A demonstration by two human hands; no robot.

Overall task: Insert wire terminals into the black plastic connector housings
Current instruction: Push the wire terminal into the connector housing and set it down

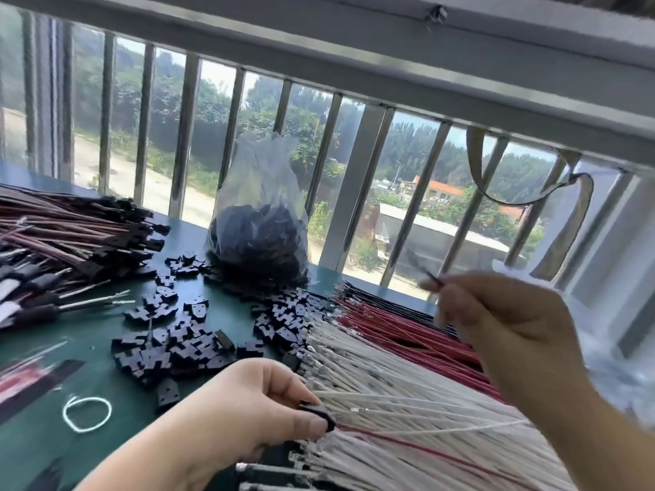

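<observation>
Black plastic housing (pixel 318 416) sits pinched in the left hand (pixel 248 412), a red wire (pixel 407 444) and a white wire (pixel 418 432) trailing from it. Right hand (pixel 496 324) — raised above the wire bundles (pixel 407 349) — pinches a blurred dark wire (pixel 433 278). Loose housings (pixel 184 345) lie just beyond the left hand.

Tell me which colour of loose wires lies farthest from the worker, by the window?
The black wires, a thin row along the far edge of the fan. The red wires lie next to them, and the white wires lie nearest, under the left hand.
</observation>
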